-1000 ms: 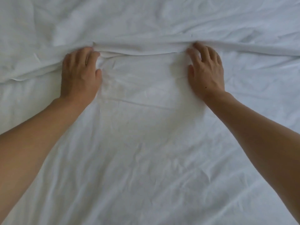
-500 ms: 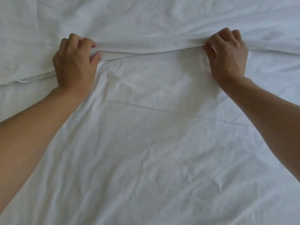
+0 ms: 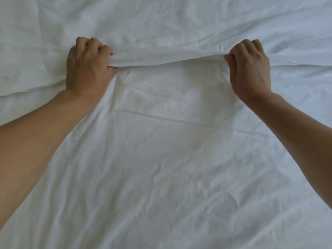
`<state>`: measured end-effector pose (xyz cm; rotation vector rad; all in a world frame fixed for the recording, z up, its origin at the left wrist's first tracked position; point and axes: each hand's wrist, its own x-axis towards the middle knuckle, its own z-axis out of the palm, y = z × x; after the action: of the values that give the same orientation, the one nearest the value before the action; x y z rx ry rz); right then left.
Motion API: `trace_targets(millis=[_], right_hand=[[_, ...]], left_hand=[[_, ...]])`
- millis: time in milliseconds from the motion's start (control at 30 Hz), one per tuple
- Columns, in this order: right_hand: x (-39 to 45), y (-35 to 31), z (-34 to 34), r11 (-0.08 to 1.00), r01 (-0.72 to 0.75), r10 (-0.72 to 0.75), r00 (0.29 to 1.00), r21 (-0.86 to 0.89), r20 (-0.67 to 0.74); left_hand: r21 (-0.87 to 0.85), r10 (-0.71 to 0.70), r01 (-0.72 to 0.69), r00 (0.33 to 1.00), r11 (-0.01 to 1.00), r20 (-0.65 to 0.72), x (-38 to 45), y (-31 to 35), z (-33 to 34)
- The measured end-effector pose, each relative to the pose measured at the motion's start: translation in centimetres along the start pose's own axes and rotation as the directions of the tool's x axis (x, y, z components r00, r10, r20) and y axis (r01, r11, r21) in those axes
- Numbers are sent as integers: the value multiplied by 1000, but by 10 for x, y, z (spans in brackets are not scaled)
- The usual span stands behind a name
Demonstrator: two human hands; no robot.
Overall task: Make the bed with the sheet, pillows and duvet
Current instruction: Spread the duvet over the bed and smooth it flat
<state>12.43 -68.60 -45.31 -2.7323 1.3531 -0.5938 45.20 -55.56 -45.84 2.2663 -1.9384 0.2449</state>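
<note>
White bedding fills the whole view. A thick white duvet (image 3: 161, 24) lies across the far half, and its near edge (image 3: 167, 59) runs from left to right as a bunched fold. My left hand (image 3: 86, 67) grips that edge at the left, fingers curled round the cloth. My right hand (image 3: 249, 67) grips the same edge at the right with curled fingers. The stretch of edge between the hands is pulled taut and slightly raised. Below it spreads the wrinkled white sheet (image 3: 170, 168), under both forearms. No pillow is in view.
Both hands went from resting flat at the duvet's edge to curling round it. They have moved apart, and the edge between them is lifted and stretched.
</note>
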Motion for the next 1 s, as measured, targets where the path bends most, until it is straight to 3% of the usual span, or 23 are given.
trace_targets(millis=[133, 200, 300, 367, 467, 600, 733, 800, 867, 1000], right_hand=[[-12, 2, -4, 999, -26, 24, 996, 21, 85], [-26, 4, -4, 999, -22, 18, 992, 34, 122], [-50, 6, -6, 997, 82, -81, 985, -4, 150], [-61, 8, -6, 984, 173, -165, 971, -30, 173], [-55, 2, -9, 988, 151, -148, 980, -16, 131], [-4, -41, -3, 999, 35, -35, 999, -19, -37], [34, -69, 24, 995, -86, 98, 955, -57, 279], [13, -49, 39, 977, -184, 211, 898, -106, 385], [-20, -14, 38, 920, -358, 391, 860, -159, 328], [-54, 42, 14, 807, -528, 586, 769, -264, 256]], left_hand=[[-60, 15, -18, 999, 998, -52, -6, 1, -5], [-103, 93, -100, 993, 990, -66, -19, 1, -13], [-148, 266, -262, 964, 954, 9, -53, 1, -20], [-204, 315, -290, 944, 935, 102, -70, -1, -22], [-290, 214, -179, 972, 940, 96, -66, 2, -28], [-276, -52, 4, 984, 961, -168, -23, 35, -27], [-148, -206, 211, 977, 966, 49, 4, 41, 3], [-44, -437, 444, 892, 895, 120, -21, 10, 20], [34, -654, 655, 747, 755, 117, -65, -42, 33], [-5, -865, 871, 488, 491, 121, -125, -136, 32]])
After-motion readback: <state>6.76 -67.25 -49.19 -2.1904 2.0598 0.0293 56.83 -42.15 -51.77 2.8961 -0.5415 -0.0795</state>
